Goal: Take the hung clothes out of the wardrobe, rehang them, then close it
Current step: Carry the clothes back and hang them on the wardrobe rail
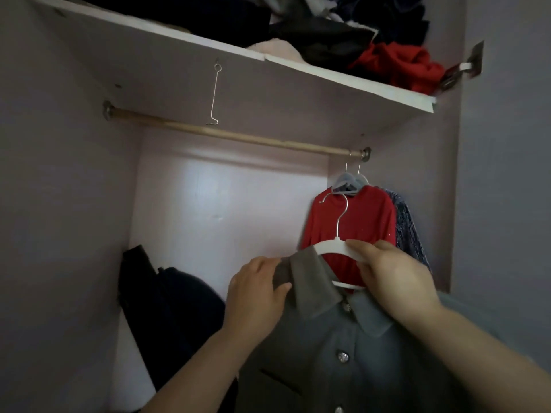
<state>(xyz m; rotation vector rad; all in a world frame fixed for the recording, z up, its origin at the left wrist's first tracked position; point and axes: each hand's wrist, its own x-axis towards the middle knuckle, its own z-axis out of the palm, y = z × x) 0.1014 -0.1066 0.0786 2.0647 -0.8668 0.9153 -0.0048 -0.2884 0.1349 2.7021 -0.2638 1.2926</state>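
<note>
- head view: the left hand (pixel 256 289) pinches the left shoulder of a grey collared jacket (pixel 343 353) just beside its collar, with the thumb on the front of the cloth and the fingers curled over its top edge.
- the right hand (pixel 393 278) grips the right arm of a white hanger (pixel 334 247), fingers wrapped over it.
- the jacket is in front of the open wardrobe, low in the middle. the left side of its collar lies over the hanger's left arm, and the right side sits below the bare right arm.
- the hanger's metal hook points up and is well below the wooden rail (pixel 232 135), touching nothing.
- at the rail's far right end a red top (pixel 369 216) hangs on a pale hanger, with a dark patterned garment (pixel 407 228) just beside it against the side wall.
- a thin wire hook (pixel 214 93) dangles from the underside of the shelf (pixel 328 76), in front of the rail.
- on the shelf is a heap of dark clothes (pixel 328 31), with a red cloth (pixel 402 64) at its right end.
- dark bundled garments (pixel 173 308) lean in the lower left of the wardrobe.
</note>
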